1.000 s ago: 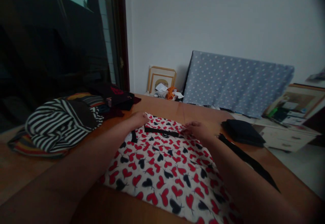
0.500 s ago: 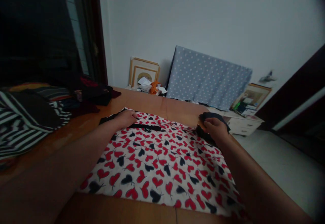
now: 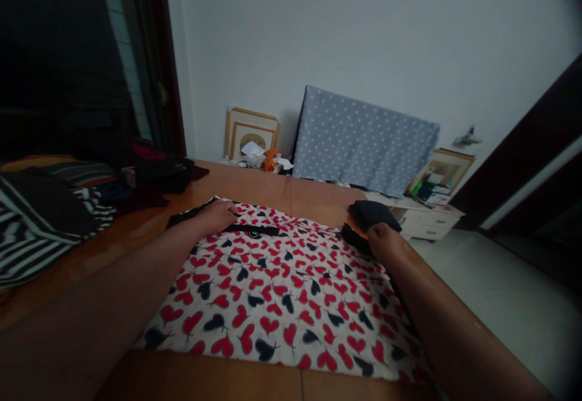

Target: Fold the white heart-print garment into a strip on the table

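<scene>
A white garment printed with red and black hearts [image 3: 282,292] lies spread flat on a wooden surface [image 3: 254,185]. A black trim band [image 3: 254,230] runs across its far edge. My left hand [image 3: 218,215] rests on the far left corner, fingers curled onto the cloth and trim. My right hand [image 3: 384,240] presses on the far right corner, fingers closed over the black edge there. A folded dark cloth [image 3: 373,214] lies just beyond my right hand.
A heap of striped and dark clothes [image 3: 50,219] sits at the left, with dark items [image 3: 159,170] behind it. A dotted blue board [image 3: 364,143], picture frames [image 3: 251,134] and a white drawer unit [image 3: 427,222] stand by the wall. The floor drops away on the right.
My hands moved apart from the garment's middle to its far corners, spreading it wider and flatter. The view swung to the right, so the striped pile slid toward the left edge.
</scene>
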`<state>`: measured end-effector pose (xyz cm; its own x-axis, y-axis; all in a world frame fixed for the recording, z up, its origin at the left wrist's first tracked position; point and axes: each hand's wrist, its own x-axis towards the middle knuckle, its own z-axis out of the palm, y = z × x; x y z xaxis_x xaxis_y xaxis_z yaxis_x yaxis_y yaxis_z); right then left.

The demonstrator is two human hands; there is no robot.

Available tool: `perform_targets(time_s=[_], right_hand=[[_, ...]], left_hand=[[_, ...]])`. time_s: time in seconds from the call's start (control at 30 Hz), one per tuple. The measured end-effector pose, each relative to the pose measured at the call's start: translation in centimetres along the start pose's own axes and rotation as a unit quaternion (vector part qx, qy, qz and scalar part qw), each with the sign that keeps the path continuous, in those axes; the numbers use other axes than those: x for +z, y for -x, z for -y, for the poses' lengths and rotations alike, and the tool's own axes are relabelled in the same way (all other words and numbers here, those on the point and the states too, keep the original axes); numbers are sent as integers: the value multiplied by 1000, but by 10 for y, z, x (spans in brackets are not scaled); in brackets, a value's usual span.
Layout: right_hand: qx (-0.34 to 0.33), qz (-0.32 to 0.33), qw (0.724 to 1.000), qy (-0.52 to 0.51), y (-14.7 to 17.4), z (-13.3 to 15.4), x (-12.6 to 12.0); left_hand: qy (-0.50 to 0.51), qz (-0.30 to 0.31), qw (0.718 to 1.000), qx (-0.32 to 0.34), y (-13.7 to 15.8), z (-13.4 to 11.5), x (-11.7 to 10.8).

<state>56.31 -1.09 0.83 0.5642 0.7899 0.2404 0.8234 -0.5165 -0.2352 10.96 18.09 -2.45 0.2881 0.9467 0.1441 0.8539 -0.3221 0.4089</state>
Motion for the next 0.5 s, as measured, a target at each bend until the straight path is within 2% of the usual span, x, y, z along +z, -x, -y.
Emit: perform_targets(time_s=[0.13,0.3,0.4,0.5], right_hand=[[-62,24,997,-25,10,20,4],[-65,68,995,37,14,46,5],[-22,50,998,16,0,38,0],[22,-4,998,-56,-18,16,-3]], left_hand=[[-4,-9,1000,2,2,-3,-1],[-17,-8,1000,6,2,-4,-2],[-15,-1,1000,5,2,-3,-3],[-18,8,1000,13,2,-3,-3]])
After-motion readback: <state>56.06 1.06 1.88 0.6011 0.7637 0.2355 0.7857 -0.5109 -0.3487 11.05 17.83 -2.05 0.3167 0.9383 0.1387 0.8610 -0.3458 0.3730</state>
